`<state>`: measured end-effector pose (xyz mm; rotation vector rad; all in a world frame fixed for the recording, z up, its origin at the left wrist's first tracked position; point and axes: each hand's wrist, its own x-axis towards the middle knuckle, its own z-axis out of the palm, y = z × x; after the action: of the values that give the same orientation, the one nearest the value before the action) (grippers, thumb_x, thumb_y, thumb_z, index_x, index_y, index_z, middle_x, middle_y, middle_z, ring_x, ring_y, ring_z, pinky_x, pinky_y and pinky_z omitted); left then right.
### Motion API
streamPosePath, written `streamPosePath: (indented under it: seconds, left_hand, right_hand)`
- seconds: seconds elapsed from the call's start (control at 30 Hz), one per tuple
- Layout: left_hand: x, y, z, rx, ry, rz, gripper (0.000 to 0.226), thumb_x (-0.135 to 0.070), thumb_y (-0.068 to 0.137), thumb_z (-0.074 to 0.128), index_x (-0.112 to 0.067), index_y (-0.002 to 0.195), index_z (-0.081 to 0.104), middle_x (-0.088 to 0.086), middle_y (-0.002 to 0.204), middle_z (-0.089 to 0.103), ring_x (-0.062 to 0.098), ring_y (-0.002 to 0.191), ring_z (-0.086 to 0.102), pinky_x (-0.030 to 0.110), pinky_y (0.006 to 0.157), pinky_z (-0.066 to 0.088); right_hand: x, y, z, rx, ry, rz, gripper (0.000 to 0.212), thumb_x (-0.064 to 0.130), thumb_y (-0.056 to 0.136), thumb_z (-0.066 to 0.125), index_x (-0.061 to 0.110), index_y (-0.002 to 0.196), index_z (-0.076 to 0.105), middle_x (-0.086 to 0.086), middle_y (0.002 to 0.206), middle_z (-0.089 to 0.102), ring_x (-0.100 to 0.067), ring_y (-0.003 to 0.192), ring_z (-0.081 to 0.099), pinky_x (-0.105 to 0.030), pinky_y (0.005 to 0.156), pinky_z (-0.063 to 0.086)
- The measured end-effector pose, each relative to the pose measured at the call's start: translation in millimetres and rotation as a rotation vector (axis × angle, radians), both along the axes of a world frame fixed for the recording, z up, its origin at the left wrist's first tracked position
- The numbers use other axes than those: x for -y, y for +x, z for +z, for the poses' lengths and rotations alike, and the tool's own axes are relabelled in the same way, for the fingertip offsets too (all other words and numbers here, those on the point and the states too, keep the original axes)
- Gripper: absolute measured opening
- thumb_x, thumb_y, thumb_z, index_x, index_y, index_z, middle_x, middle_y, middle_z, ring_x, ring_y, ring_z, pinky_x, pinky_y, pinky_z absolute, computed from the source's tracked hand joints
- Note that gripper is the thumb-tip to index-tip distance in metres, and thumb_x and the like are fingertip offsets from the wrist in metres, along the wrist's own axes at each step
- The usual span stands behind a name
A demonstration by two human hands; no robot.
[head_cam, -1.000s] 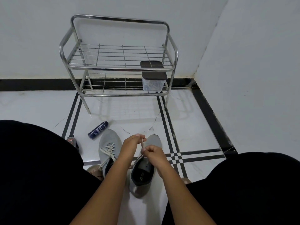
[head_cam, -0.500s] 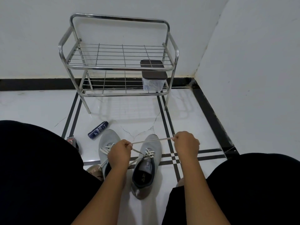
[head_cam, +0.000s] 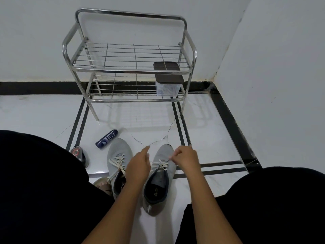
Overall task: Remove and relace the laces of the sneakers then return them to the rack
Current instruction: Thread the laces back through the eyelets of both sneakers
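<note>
Sneakers sit side by side on the floor between the knees. The right hand (head_cam: 187, 158) pinches the lace (head_cam: 162, 163) on the right sneaker (head_cam: 159, 180). The left hand (head_cam: 139, 166) hangs open over the left sneaker (head_cam: 118, 164). A hard pull could yank the lace out. Farther off, the rack (head_cam: 130, 57) has room on top.

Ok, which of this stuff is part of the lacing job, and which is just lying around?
Job: right sneaker, its lace, left sneaker, rack, both hands.
Lying about: blue can, lidded tub on the lower shelf, small dark object.
</note>
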<state>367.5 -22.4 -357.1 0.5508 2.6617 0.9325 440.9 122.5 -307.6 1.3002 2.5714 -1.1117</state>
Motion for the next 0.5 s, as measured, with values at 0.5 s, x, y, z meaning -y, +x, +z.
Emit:
streamPosePath:
  seconds: [0.5]
  left_hand:
    - [-13, -5, -11, 0.452, 0.307, -0.067, 0.012, -0.024, 0.086, 0.07, -0.03, 0.075, 0.071, -0.014, 0.062, 0.064, -0.002, 0.062, 0.057, 0.026, 0.073, 0.047]
  right_hand:
    - [9, -9, -25, -0.124, -0.239, -0.095, 0.03, 0.006, 0.076, 0.071, 0.026, 0.078, 0.048, -0.006, 0.09, 0.067, -0.023, 0.082, 0.068, -0.033, 0.068, 0.054]
